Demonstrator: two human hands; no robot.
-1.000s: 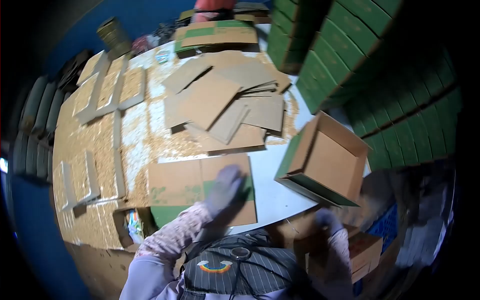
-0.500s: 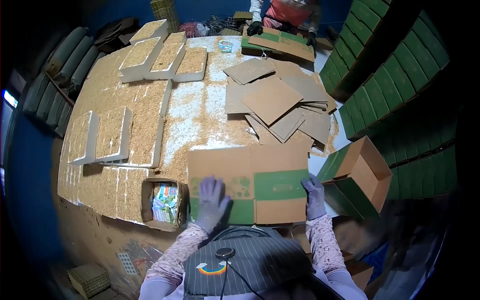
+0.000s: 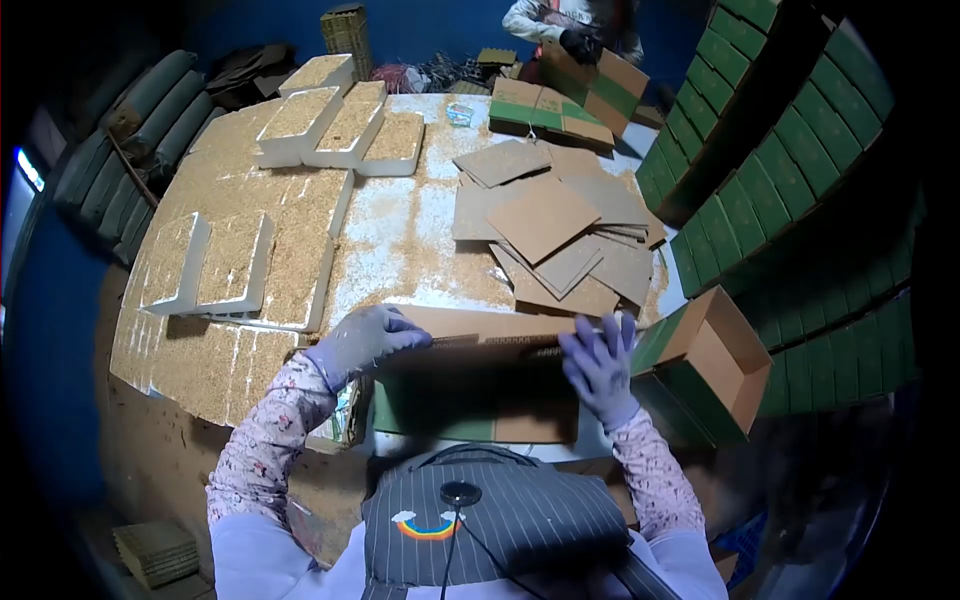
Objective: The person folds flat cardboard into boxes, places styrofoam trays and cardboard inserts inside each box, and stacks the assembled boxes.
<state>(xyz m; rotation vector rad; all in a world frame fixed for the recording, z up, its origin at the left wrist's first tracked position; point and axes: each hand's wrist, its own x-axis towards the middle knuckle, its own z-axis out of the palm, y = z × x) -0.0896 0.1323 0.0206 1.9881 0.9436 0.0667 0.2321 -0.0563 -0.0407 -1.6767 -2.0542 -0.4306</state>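
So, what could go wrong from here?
1. The right hand has its fingers spread by the raised edge of the carton, so that side may not be firmly held and could slip.
2. The open box stands close beside that hand; an outward swing could knock it.
3. The left sleeve passes near the box of packets and might snag it.

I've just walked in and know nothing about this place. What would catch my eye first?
Probably the wall of stacked green cartons towering along the right side. Then the white trays heaped with tan, crumbly material on the left of the table, and the rainbow patch on dark pinstriped fabric at bottom centre. Just above that patch, a green-and-brown cardboard box has one panel raised.
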